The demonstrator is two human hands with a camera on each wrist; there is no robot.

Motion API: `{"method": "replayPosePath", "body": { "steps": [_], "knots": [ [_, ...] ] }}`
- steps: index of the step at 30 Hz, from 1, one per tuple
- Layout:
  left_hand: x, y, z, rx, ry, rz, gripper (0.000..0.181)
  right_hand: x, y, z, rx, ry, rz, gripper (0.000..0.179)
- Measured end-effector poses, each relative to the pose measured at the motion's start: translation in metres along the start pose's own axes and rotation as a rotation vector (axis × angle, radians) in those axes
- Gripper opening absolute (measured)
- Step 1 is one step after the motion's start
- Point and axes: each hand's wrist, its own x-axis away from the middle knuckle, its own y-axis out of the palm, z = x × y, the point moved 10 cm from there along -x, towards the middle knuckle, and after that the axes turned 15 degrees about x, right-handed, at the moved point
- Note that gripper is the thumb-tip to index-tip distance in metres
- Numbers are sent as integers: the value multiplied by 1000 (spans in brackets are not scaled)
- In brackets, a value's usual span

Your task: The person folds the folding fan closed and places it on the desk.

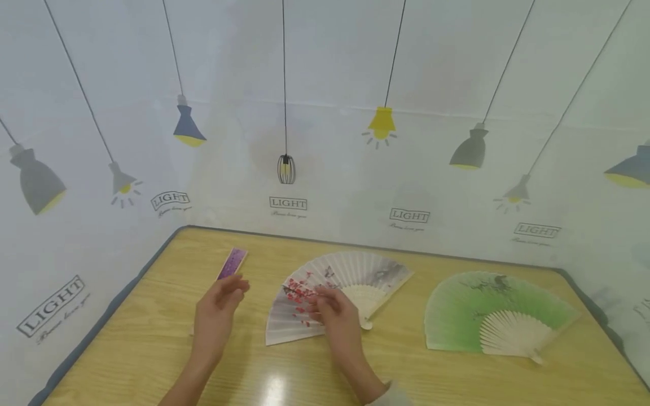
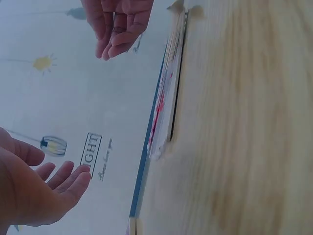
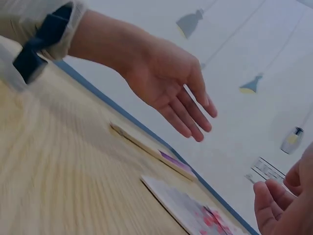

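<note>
My left hand point(image 1: 215, 313) hovers above the table near a closed purple folding fan point(image 1: 233, 263), hiding its lower part in the head view. In the right wrist view, that hand's fingers point(image 3: 178, 115) are loosely extended and hold nothing. Over a spread white folding fan point(image 1: 355, 268) with red blossoms hangs my right hand point(image 1: 341, 321); its fingers are bent slightly and grip nothing. Seen edge-on in the left wrist view, the white fan point(image 2: 164, 105) lies on the tabletop, below both raised hands. The closed fan point(image 3: 154, 152) lies flat beyond it in the right wrist view.
To the right, an open green folding fan point(image 1: 457, 316) with pale ribs lies on the wooden table point(image 1: 406, 378). A white backdrop point(image 1: 335, 163) printed with hanging lamps rises along the table's back and sides.
</note>
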Motion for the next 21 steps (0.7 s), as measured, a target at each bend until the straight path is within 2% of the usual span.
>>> {"method": "replayPosePath", "body": {
  "steps": [4, 6, 9, 12, 14, 17, 21],
  "knots": [
    [6, 29, -10, 75, -40, -72, 31, 2, -51, 5, 64, -6, 134, 21],
    [9, 43, -15, 118, -63, -92, 30, 4, -75, 7, 138, -2, 209, 20],
    [15, 64, -21, 151, -83, -134, 29, 8, -107, 12, 243, 36, 325, 20],
    [26, 86, -26, 169, -95, -194, 29, 10, -131, 22, 354, 113, 408, 23],
    [35, 100, -30, 174, -99, -244, 28, 9, -139, 29, 386, 155, 422, 29],
    [48, 117, -40, 231, -165, -317, 30, 7, -142, 40, 414, 226, 385, 39],
    [58, 126, -52, 246, -234, -360, 34, 6, -142, 51, 407, 289, 327, 55]
  ]
}}
